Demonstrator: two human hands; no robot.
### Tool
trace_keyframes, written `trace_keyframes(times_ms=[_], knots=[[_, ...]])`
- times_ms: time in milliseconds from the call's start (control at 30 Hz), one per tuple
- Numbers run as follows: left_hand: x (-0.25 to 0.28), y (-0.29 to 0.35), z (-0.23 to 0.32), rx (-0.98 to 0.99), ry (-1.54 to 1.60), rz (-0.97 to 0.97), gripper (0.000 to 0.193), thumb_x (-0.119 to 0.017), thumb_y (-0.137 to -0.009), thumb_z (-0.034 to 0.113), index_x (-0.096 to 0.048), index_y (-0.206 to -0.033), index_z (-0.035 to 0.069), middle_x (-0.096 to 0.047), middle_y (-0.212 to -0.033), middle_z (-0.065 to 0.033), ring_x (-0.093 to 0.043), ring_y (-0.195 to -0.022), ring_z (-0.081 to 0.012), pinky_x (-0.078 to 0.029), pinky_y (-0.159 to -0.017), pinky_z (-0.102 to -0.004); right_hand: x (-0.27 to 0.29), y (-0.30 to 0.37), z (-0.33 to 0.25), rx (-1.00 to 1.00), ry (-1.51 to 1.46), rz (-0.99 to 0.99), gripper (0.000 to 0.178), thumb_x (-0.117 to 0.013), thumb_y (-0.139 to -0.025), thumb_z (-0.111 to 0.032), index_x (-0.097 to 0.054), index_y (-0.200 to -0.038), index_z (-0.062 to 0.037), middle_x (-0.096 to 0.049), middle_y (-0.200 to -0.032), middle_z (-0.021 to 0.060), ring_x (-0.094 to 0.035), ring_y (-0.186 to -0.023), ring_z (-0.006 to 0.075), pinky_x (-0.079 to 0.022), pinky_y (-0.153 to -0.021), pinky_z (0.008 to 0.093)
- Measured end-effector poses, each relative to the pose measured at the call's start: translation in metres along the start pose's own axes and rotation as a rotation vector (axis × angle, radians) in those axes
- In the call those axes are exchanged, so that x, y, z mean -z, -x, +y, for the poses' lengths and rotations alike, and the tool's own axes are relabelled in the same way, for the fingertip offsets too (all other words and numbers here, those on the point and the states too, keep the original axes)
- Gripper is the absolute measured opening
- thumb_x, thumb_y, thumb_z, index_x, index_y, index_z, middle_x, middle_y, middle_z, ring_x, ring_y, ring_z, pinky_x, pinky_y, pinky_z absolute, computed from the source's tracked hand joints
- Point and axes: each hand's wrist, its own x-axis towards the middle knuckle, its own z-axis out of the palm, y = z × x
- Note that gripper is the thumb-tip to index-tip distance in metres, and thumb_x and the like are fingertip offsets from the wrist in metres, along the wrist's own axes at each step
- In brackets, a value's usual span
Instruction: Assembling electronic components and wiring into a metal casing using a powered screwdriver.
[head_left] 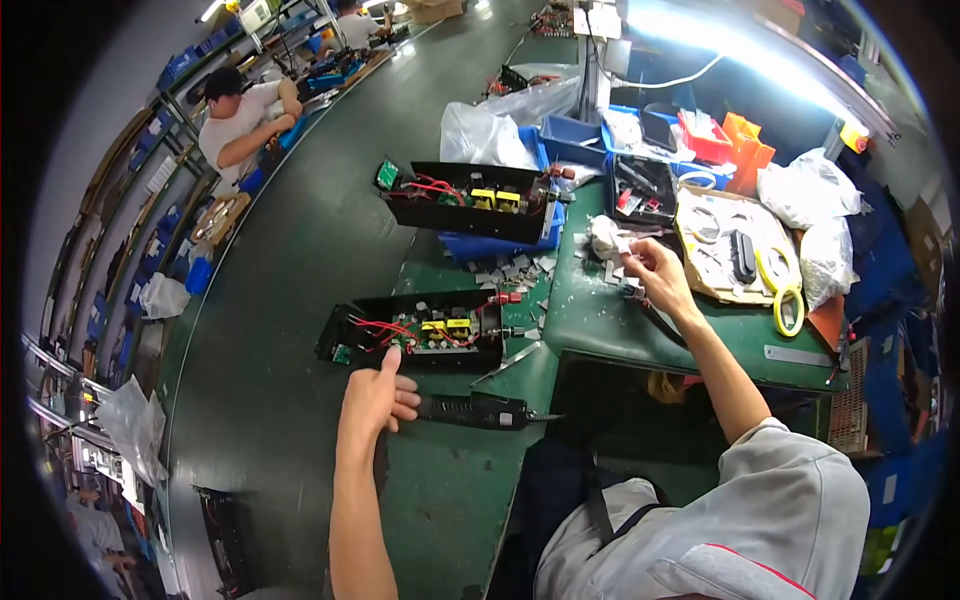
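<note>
My left hand (374,400) is beside the near end of an open black device housing (345,362), thumb raised and apart from the loosely bent fingers. Those fingertips are close to one end of a black electric screwdriver (475,410) lying on the green bench; I see nothing held in them. Inside the housing are a green circuit board, red wires and yellow-wrapped transformers. Over on the right, my right hand (660,275) is closed in a pinch at a small pale piece, too small to name. Just beyond its fingertips sits a crumpled white bundle (604,238).
A second open housing (470,203) rests on a blue bin (500,246), with small metal pieces (513,270) scattered below. A cardboard tray (712,283) holds tape rolls; a steel ruler (797,356) lies near the bench edge. Another person (240,125) works across the bench.
</note>
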Motion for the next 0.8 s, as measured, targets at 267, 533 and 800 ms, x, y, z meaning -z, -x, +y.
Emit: trace_keyframes(times_ms=[267,533,800], knots=[[-0.049,-0.051,-0.012,0.138,0.313,-0.075,0.072,-0.035,-0.103,0.05,-0.052,-0.122,-0.017,-0.073,-0.097,-0.0273,-0.075,-0.076,-0.0311,-0.058,-0.056,-0.0345,-0.006,0.001,0.012,0.222,0.367,0.14,0.027,-0.072,-0.091,-0.012,-0.064,-0.114,-0.0003,-0.063,-0.095,0.0116,-0.059,-0.067,0.0174,-0.05,-0.064,0.0329],[-0.041,-0.04,-0.009,0.083,0.277,0.002,0.063,-0.025,-0.105,0.036,-0.056,-0.122,-0.016,-0.073,-0.097,-0.028,-0.076,-0.078,-0.034,-0.06,-0.061,-0.0355,0.0,0.016,-0.017,0.246,0.416,0.229,0.036,-0.07,-0.091,-0.008,-0.059,-0.124,-0.0007,-0.058,-0.106,0.0152,-0.06,-0.068,0.0203,-0.05,-0.065,0.0352],[0.036,0.024,0.005,-0.106,0.152,0.103,0.059,-0.036,-0.1,0.036,-0.066,-0.099,-0.015,-0.073,-0.083,-0.0265,-0.074,-0.066,-0.0309,-0.058,-0.053,-0.0319,-0.045,0.077,-0.084,0.415,0.101,-0.16,0.024,-0.068,-0.089,0.0,-0.065,-0.112,-0.0042,-0.064,-0.104,0.0111,-0.064,-0.077,0.0211,-0.05,-0.059,0.0317]])
